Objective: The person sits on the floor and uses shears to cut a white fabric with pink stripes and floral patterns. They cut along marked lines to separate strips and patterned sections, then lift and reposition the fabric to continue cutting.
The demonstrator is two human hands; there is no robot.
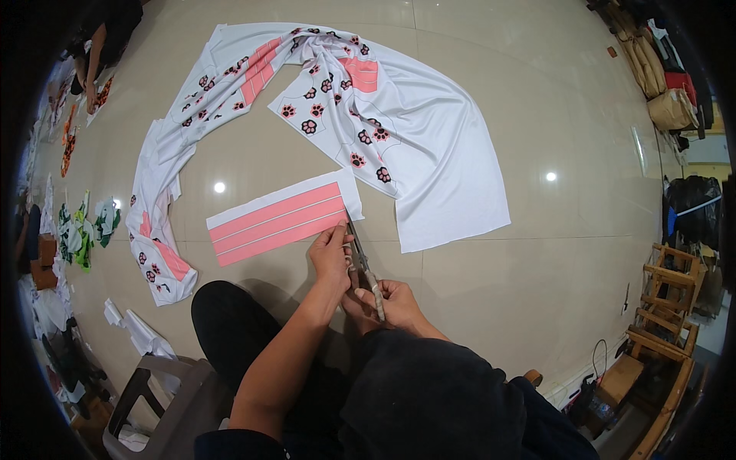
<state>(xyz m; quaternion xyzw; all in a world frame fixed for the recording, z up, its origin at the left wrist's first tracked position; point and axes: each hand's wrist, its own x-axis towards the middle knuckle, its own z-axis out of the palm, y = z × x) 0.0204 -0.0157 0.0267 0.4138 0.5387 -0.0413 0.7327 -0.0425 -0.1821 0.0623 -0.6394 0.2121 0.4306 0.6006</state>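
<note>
Trimming, apparently: pink rectangular fabric panel with white stripes (276, 226) on beige tiled floor (475, 291), lower-right corner in left hand's (330, 254) pinching grip, dark-bladed, pale-handled scissors (373, 284) clasped by right hand (400, 305) (next snip seemingly calls for taut cloth).

1. Wears a dark, plain top with a short left sleeve (238, 445), cut off near the elbow above a bare left forearm (284, 360)
2. Shows dark navy-black cloth (548, 418) at the lower right, softly creased
3. Has black, matte trousers (230, 322) over the left knee, smooth and rounded
4. Includes a rounded black cloth form (433, 395) at lower middle, lightly wrinkled, hard to identify
5. Has a bare left hand (331, 254) and a bare right hand (400, 305), ungloved to the fingertips
</note>
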